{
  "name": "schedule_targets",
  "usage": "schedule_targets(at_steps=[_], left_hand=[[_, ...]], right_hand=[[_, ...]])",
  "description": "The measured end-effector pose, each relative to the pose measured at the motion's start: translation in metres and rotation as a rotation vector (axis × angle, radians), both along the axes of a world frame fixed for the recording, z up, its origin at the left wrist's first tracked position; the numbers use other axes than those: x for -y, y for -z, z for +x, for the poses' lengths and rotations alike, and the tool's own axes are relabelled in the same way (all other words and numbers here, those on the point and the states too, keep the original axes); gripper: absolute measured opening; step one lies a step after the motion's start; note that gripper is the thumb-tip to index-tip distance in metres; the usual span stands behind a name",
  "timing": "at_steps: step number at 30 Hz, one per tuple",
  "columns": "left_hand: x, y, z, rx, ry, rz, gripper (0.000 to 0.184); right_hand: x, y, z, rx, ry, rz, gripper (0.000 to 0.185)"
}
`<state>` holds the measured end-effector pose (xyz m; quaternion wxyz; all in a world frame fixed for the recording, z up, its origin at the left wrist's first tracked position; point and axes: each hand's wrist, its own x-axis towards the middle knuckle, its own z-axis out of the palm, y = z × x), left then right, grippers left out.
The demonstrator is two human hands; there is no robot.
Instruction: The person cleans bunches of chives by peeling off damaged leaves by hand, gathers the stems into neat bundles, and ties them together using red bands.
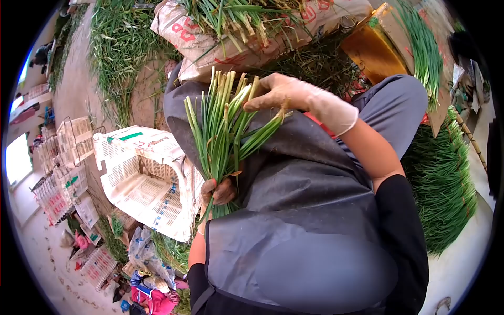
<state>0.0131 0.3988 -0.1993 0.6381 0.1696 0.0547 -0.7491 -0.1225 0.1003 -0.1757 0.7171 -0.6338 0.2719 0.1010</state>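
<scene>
My left hand [219, 192] is closed around the lower, leafy part of a bunch of green stalks [220, 126]. The pale, cut-looking ends of the bunch fan out and point away from me, over my dark apron [304, 194]. My right hand [283, 94], in a thin pale glove, is beside the upper right of the bunch. Its thumb and fingers are apart and curved near the stalk ends; whether they touch is hard to tell. A few stalks lean out to the right beneath this hand.
A pale sack [189, 39] with red print carries more stalks. A white plastic crate [121, 184] lies at my left, with loose greens [118, 52] beyond it. An orange container [375, 50] and stacked greens [438, 184] are on my right. Another person [155, 296] is at lower left.
</scene>
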Motion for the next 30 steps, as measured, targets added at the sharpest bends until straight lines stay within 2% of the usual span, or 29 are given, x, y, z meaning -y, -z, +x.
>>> schedule_targets(at_steps=[1,3,7,9,11,12,13,15,16,17,18,20,21,23,27,29,30], left_hand=[[0.000,-0.001,0.000,0.005,0.004,-0.001,0.042],[-0.001,-0.004,0.000,0.015,0.013,0.000,0.041],[-0.003,-0.006,0.001,0.041,0.037,-0.007,0.038],[-0.004,-0.004,0.001,0.044,0.043,-0.025,0.036],[-0.007,0.000,0.001,0.039,0.038,-0.058,0.035],[-0.009,0.004,0.001,0.029,0.032,-0.082,0.033],[-0.012,0.004,0.001,0.021,0.024,-0.104,0.032],[-0.016,0.002,-0.002,-0.008,-0.037,-0.059,0.036],[-0.013,0.003,-0.002,-0.028,-0.089,0.003,0.047],[-0.010,0.006,-0.001,-0.029,-0.092,-0.005,0.047],[-0.010,0.008,-0.001,-0.054,-0.087,-0.039,0.048],[-0.006,0.007,-0.002,-0.079,-0.085,-0.061,0.051],[-0.005,0.006,-0.002,-0.092,-0.084,-0.072,0.053],[-0.003,0.004,-0.002,-0.086,-0.092,-0.044,0.054],[-0.005,0.003,0.001,-0.077,-0.091,-0.018,0.054],[-0.003,0.000,0.003,-0.019,-0.062,-0.038,0.056],[-0.002,-0.003,0.002,-0.021,-0.062,-0.037,0.056]], right_hand=[[-0.006,0.038,0.007,0.107,0.060,0.231,0.037],[-0.016,0.038,0.006,0.233,0.198,0.440,0.031],[-0.022,0.034,-0.004,0.281,0.353,0.476,0.022],[-0.009,0.037,-0.012,0.420,0.550,0.593,0.015],[0.022,0.050,-0.029,0.487,0.664,0.390,0.015],[0.044,0.063,-0.042,0.413,0.556,0.231,0.019],[0.063,0.092,-0.052,0.189,0.412,0.035,0.027],[0.068,0.111,-0.064,-0.718,-0.108,-1.008,0.038],[0.059,0.097,-0.062,-0.488,-0.017,-0.871,0.042],[0.043,0.072,-0.057,-0.259,0.063,-0.732,0.047],[0.030,0.054,-0.052,-0.093,0.113,-0.283,0.048],[-0.005,0.049,-0.043,0.173,0.082,-0.077,0.043],[-0.010,0.052,-0.038,0.146,0.011,0.146,0.036],[-0.014,0.044,-0.032,0.055,0.109,0.255,0.029],[-0.008,0.032,-0.033,0.050,0.141,0.307,0.021],[0.001,0.038,-0.038,0.191,-0.057,0.129,0.016],[0.000,0.050,-0.039,0.388,-0.083,-0.194,0.014]])
